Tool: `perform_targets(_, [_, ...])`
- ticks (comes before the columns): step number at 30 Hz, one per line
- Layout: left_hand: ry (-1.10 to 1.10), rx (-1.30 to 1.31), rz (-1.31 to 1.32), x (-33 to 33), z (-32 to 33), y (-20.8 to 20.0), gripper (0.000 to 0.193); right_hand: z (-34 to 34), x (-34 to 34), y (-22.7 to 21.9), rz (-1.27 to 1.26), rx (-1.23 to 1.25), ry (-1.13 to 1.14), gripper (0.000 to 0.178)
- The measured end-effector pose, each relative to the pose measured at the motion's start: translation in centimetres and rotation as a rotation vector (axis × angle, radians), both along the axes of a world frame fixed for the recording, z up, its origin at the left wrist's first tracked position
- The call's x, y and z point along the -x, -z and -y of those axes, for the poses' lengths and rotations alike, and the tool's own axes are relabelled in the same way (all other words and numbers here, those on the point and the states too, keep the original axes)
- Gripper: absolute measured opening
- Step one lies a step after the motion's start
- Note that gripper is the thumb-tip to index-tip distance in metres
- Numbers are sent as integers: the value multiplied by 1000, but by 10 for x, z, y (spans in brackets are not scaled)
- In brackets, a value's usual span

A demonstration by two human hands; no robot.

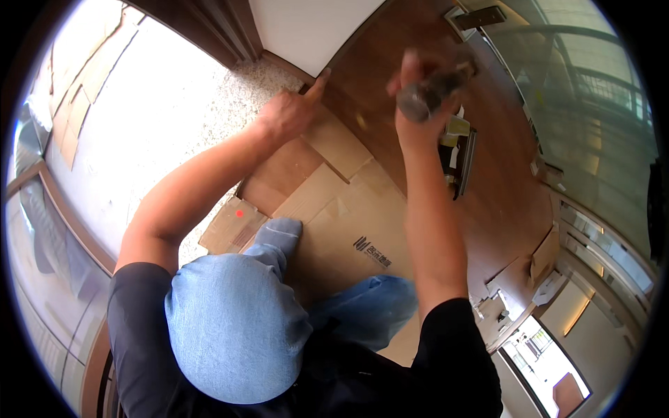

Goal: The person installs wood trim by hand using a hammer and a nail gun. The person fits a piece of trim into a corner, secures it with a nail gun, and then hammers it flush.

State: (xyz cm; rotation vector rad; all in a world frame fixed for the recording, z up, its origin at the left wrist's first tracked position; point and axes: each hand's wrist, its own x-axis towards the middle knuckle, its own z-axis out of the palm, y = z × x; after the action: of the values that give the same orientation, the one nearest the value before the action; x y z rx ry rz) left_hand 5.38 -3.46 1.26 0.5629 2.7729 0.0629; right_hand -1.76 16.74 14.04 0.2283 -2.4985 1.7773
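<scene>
Motion blurs my right hand [416, 129], raised at the upper right and closed round the handle of a hammer [423, 101]. The handle's dark, round butt faces up at me, and the head is smeared toward the upper right. My left hand [287, 115] is down at the foot of the white wall panel [306, 28]. One finger stretches out against the panel's lower corner, beside a brown skirting strip [287, 66]. The other fingers are partly hidden, and I see nothing held in them. Cardboard sheets [348, 216] lie under my legs.
Right of my right forearm sits a dark tray [458, 157] with small items in it. Brown wood flooring [488, 216] spreads to the right, meeting a glass panel [578, 90]. Speckled stone floor [202, 90] lies at left. A brown door frame [226, 31] stands ahead.
</scene>
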Motion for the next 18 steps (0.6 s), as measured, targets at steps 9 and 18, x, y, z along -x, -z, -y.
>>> perform_targets(9, [-96, -79, 91, 0, -1, -2, 73, -131, -238, 80, 482, -713, -229, 49])
perform_targets(18, [57, 145, -36, 0, -9, -14, 72, -165, -273, 105, 180, -835, -491, 39])
